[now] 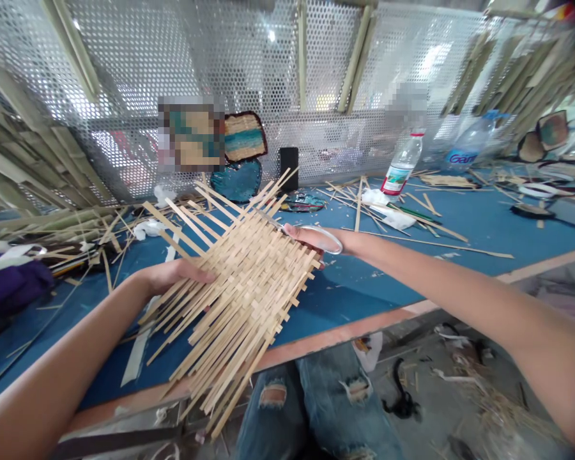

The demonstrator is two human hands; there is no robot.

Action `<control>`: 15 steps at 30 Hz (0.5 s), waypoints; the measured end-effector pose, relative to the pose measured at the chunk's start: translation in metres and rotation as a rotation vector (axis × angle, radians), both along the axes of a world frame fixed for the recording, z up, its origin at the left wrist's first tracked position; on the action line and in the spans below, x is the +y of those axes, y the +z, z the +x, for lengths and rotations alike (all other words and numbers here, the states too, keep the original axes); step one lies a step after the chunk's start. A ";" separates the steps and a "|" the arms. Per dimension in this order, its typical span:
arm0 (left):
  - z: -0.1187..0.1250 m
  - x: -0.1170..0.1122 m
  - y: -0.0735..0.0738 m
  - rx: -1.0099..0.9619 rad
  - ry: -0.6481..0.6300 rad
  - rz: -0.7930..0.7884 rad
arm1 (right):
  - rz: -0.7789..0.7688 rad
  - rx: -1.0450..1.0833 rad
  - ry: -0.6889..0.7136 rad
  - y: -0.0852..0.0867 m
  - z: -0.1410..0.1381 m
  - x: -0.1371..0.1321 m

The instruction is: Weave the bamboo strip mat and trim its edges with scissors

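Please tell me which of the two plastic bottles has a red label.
The bottle on the left has the red label near its base; the bottle further right has a blue label instead.

Left forearm (67,338) and right forearm (460,281), bare, angled inward from the lower corners. Left hand (177,275) lower and nearer, fingers out of sight; right hand (306,241) farther forward, fingers curled, partly hidden.

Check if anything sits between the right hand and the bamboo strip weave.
Nothing visible does: the right hand is right at the edge of the bamboo strip weave, holding scissors whose blade reaches over the strips.
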State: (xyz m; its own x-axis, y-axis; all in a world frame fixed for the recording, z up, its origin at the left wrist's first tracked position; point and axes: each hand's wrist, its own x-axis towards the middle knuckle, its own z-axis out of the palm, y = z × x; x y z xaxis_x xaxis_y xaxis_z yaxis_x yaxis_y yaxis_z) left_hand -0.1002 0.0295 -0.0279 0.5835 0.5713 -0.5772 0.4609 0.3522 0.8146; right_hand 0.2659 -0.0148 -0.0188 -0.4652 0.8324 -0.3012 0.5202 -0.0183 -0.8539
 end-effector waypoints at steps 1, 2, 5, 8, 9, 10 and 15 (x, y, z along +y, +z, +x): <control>0.000 0.000 0.000 0.000 0.000 -0.006 | 0.002 -0.012 -0.006 -0.003 0.000 0.001; -0.001 0.000 0.000 0.000 0.002 -0.012 | 0.010 -0.015 -0.016 -0.005 0.001 0.001; -0.001 0.000 0.000 -0.012 0.010 -0.028 | 0.071 -0.017 -0.090 -0.011 0.002 -0.001; -0.001 0.000 0.000 -0.019 0.011 -0.037 | 0.078 0.013 -0.123 -0.013 0.003 0.000; 0.000 0.000 0.001 -0.018 0.006 -0.038 | 0.034 0.028 -0.102 -0.012 0.003 0.002; 0.001 -0.001 0.001 -0.016 -0.001 -0.038 | -0.015 0.044 -0.080 -0.011 0.002 0.005; 0.005 -0.002 0.004 -0.012 -0.044 -0.030 | -0.051 0.024 -0.086 0.005 -0.008 0.020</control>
State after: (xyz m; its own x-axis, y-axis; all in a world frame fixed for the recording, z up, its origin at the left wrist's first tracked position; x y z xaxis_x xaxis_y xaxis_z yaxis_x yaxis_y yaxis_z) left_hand -0.0953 0.0272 -0.0241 0.6150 0.5274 -0.5862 0.4667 0.3558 0.8097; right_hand 0.2577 0.0051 -0.0134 -0.4004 0.8533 -0.3340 0.4942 -0.1058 -0.8629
